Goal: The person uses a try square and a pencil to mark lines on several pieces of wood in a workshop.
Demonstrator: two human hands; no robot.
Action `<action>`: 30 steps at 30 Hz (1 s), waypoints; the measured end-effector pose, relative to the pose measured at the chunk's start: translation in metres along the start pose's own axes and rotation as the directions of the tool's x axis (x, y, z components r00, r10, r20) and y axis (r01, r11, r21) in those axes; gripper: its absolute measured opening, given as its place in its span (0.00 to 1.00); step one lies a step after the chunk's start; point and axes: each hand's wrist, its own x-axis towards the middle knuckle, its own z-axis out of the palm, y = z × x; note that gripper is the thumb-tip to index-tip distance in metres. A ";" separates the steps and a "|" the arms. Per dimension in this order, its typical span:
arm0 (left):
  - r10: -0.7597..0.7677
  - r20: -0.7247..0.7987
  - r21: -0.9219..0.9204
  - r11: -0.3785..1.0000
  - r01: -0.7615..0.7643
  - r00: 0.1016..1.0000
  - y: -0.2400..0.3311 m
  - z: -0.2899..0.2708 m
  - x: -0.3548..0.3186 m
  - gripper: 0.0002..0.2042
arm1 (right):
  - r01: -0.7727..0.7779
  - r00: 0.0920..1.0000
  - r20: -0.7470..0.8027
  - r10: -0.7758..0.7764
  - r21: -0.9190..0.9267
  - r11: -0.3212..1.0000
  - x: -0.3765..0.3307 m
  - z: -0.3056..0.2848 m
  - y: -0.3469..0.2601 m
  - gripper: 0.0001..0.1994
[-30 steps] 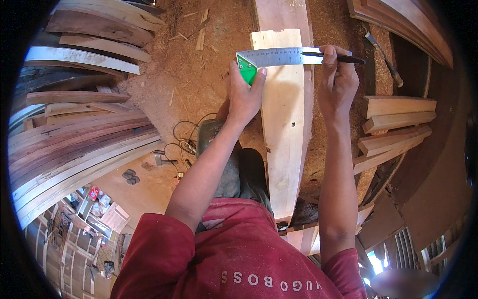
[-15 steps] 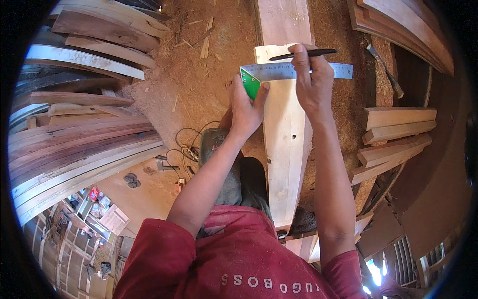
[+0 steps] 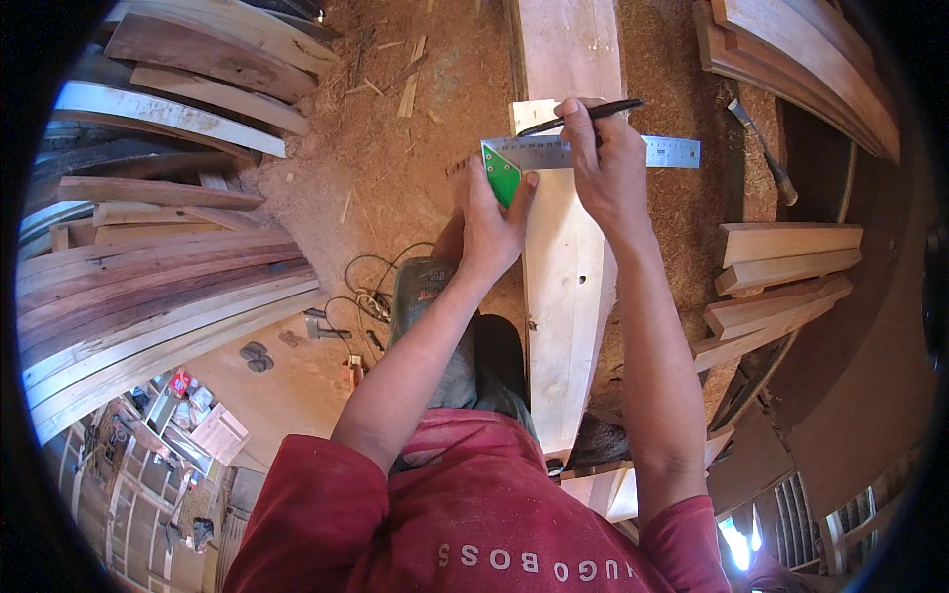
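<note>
A try square with a green stock (image 3: pixel 502 179) and a steel blade (image 3: pixel 673 152) lies across a pale wooden board (image 3: pixel 565 296). My left hand (image 3: pixel 494 219) grips the stock against the board's left edge, its thumb on the near side of the blade. In my right hand (image 3: pixel 608 170) is a black pen (image 3: pixel 590 115), held slanting. Its tip points left and down, close to the far edge of the blade near the board's left side; whether it touches the wood I cannot tell. My right hand covers the middle of the blade.
A longer plank (image 3: pixel 571 49) runs away beneath the board's far end. Stacked timber (image 3: pixel 168 282) fills the left side. On the right are short wood blocks (image 3: pixel 791 242), a chisel-like tool (image 3: pixel 761 148) and more planks (image 3: pixel 801 74). Cables (image 3: pixel 371 296) lie on the dusty floor near my knee.
My right hand has moved left with the pen, bringing the pen tip toward the board's left edge. My left hand still holds the try square in place.
</note>
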 end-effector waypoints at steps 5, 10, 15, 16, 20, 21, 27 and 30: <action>-0.082 0.009 -0.041 0.996 0.082 0.997 -0.008 0.002 -0.001 0.18 | -0.071 0.994 -0.093 0.060 -0.123 0.990 0.005 -0.042 0.029 0.17; -0.093 0.012 -0.051 0.994 0.094 0.996 -0.013 0.002 -0.001 0.18 | 0.021 0.979 -0.186 -0.081 -0.304 0.952 0.011 -0.067 0.036 0.16; -0.050 -0.005 0.021 0.999 0.050 0.999 -0.011 0.004 -0.001 0.18 | 0.165 0.975 -0.059 -0.215 -0.458 0.874 0.007 -0.036 0.008 0.05; -0.036 -0.013 0.036 0.999 0.037 0.999 -0.015 0.004 -0.002 0.18 | 0.228 0.961 -0.022 -0.275 -0.498 0.836 0.005 -0.025 -0.001 0.04; 0.181 0.048 0.068 0.981 -0.184 0.982 -0.025 -0.001 -0.001 0.28 | 0.309 0.951 0.130 -0.280 -0.383 0.870 -0.005 0.029 -0.037 0.05; -0.008 0.071 -0.363 0.931 0.033 0.997 -0.028 0.002 -0.005 0.27 | 0.334 0.941 0.151 -0.301 -0.288 0.898 -0.007 0.040 -0.050 0.07; -0.070 -0.103 -0.273 0.961 0.040 0.992 -0.004 -0.015 0.001 0.19 | 0.146 0.982 -0.142 -0.127 0.135 0.980 -0.056 0.011 -0.082 0.08; -0.318 -0.233 -0.467 0.866 0.181 0.919 0.070 -0.037 0.023 0.14 | -0.294 0.944 -0.135 0.301 0.066 0.954 -0.141 -0.048 -0.045 0.07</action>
